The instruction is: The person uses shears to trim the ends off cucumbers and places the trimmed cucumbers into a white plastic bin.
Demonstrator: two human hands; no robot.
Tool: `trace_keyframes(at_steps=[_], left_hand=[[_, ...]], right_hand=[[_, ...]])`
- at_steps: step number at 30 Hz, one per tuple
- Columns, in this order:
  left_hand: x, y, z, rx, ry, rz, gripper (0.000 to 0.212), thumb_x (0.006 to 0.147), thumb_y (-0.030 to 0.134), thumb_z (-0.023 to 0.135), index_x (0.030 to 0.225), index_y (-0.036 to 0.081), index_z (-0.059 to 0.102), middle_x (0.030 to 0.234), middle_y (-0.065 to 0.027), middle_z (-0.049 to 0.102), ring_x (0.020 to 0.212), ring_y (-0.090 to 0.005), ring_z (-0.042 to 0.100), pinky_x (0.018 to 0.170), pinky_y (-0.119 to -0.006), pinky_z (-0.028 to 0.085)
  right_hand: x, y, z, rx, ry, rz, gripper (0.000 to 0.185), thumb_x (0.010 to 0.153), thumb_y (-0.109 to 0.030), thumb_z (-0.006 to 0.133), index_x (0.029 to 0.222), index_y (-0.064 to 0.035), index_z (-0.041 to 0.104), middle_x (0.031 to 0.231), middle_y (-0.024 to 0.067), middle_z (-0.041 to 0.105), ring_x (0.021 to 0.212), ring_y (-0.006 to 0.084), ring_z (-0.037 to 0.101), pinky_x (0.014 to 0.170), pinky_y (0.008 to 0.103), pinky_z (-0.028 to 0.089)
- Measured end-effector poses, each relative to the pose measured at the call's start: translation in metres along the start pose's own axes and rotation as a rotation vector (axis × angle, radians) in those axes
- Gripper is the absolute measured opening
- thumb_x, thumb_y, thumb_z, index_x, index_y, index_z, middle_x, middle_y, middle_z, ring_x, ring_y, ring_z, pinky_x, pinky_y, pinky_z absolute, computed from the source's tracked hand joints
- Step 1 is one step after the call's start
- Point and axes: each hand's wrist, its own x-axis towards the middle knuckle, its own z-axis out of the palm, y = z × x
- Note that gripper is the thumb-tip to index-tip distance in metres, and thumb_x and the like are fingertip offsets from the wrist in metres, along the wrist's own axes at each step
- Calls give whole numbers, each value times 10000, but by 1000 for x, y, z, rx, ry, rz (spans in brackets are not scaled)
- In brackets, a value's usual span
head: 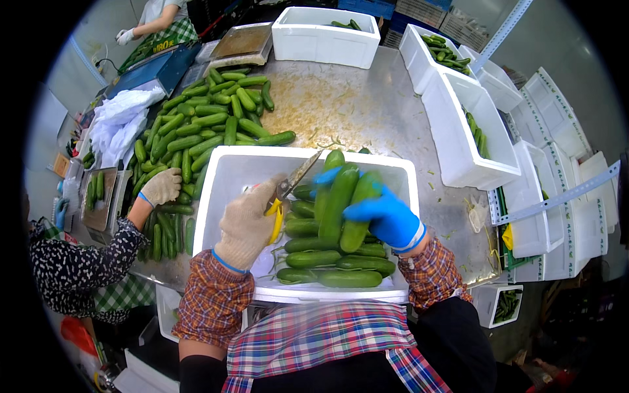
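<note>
My left hand (250, 221), in a beige knit glove, grips yellow-handled scissors (290, 189) whose blades point up and to the right. Over the white foam box (413, 182), my right hand (388, 211), in a blue-coated glove, holds several cucumbers (339, 201) upright in a bunch. Its fingers are slightly blurred, and some lie hidden behind the cucumbers. Below them, more cucumbers (351, 278) lie sideways in rows inside the box, towards its right side. A white liner shows at the bottom of the box, near my left hand.
A large cucumber pile (206, 123) lies left on the metal table (393, 108). A co-worker's gloved hand (164, 186) touches its edge beside a scale (98, 196). More foam boxes (324, 44) stand at the back and right. Another person (162, 19) stands far left behind the table.
</note>
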Motion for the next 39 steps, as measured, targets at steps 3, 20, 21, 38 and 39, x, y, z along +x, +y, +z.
trace_keyframes(at_steps=[3, 20, 21, 38, 39], left_hand=[[1, -2, -1, 20, 78, 164, 479, 844, 117, 791, 1308, 90, 675, 930, -158, 717, 826, -290, 707, 735, -357, 544], [9, -16, 2, 190, 252, 534, 580, 749, -16, 756, 1315, 77, 675, 836, -148, 654, 783, -355, 632, 743, -450, 487], [9, -16, 3, 189, 252, 530, 580, 749, -16, 756, 1315, 77, 675, 836, -148, 654, 783, -355, 632, 743, -450, 487], [7, -12, 8, 337, 232, 477, 590, 746, 12, 721, 1327, 100, 664, 768, -113, 627, 741, -336, 626, 730, -472, 472], [6, -10, 7, 337, 230, 480, 590, 746, 12, 721, 1327, 100, 664, 768, -113, 627, 741, -336, 626, 730, -472, 472]], right_hand=[[-2, -4, 3, 435, -93, 0, 665, 809, -57, 649, 1459, -8, 515, 1364, 159, 614, 1251, 283, 606, 1102, 423, 467], [7, -4, -5, 1108, 232, -138, 574, 950, -352, 530, 1398, 6, 495, 1491, 308, 431, 1437, 521, 382, 1205, 639, 344], [5, -1, -6, 1088, 224, -167, 575, 965, -348, 529, 1398, 25, 466, 1477, 327, 422, 1409, 516, 415, 1211, 644, 342], [2, 12, -9, 913, 324, -150, 561, 977, -351, 515, 1406, 11, 501, 1396, 259, 545, 1327, 449, 530, 1164, 648, 392], [3, 14, -11, 914, 303, -146, 552, 984, -337, 506, 1411, 12, 493, 1399, 260, 543, 1336, 447, 523, 1166, 650, 388]])
